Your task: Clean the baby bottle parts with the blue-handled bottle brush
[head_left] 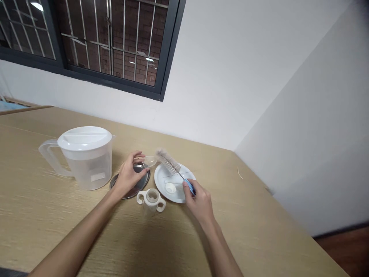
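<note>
My left hand (130, 175) holds a small clear bottle cap (150, 161) between thumb and fingers, over a round metal tray (138, 188). A bottle brush (170, 161) with pale bristles and a blue handle is gripped in my right hand (199, 202). Its bristle head points up and left, close to the cap but seemingly apart from it. Beneath the brush lies a white plate (180, 197) bearing a small round white piece (170, 187) and a thin wire-like item. Between my forearms a two-handled baby bottle (152, 197) stands upright with its top uncovered.
A translucent lidded pitcher (90, 165) stands to the left of the metal tray. On the right side of the wooden table (253, 231) lies a thin pale strip (240, 173). The white wall (207, 96) and a barred window (112, 42) rise behind the table.
</note>
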Motion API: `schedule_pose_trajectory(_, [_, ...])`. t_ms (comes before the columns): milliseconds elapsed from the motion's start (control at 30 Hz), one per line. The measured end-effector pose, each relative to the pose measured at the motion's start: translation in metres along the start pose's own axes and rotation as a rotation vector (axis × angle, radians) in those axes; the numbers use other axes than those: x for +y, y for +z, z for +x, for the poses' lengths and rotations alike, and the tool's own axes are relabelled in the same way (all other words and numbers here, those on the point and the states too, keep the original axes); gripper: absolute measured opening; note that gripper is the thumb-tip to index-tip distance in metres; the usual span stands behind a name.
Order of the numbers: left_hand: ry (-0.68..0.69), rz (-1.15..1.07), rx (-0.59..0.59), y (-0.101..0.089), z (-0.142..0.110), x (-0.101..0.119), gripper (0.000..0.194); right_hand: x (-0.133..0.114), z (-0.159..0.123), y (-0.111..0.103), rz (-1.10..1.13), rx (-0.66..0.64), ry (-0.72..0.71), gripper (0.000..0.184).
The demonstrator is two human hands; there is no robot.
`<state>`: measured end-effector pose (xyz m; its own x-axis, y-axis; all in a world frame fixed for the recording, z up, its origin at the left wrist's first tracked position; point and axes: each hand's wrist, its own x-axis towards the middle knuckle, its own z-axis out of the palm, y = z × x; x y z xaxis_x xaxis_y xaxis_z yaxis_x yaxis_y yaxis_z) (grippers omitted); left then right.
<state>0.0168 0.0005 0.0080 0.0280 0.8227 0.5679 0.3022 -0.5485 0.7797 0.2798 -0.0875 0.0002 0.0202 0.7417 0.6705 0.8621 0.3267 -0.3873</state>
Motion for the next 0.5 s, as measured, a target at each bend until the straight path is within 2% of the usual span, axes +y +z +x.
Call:
schedule_pose_trajectory(167, [0.030, 0.053, -0.032, -0.0005, -0.0016, 0.0029, 0.058, -0.0003, -0.0016, -0.0016, 0.069, 0.053, -0.029, 0.025])
schedule_pose_trajectory(300, [0.022, 0.048, -0.026, -0.0009, -0.0018, 0.0032, 0.059, -0.0032, -0.0017, -0.0020, 0.097, 0.003, -0.089, 0.022])
schedule_pose_trajectory(500, [-0.048, 0.017, 0.017, -0.0018, -0.0005, 0.0041, 0.057, 0.0006, -0.0010, -0.0013, 0.030, 0.043, -0.022, 0.026])
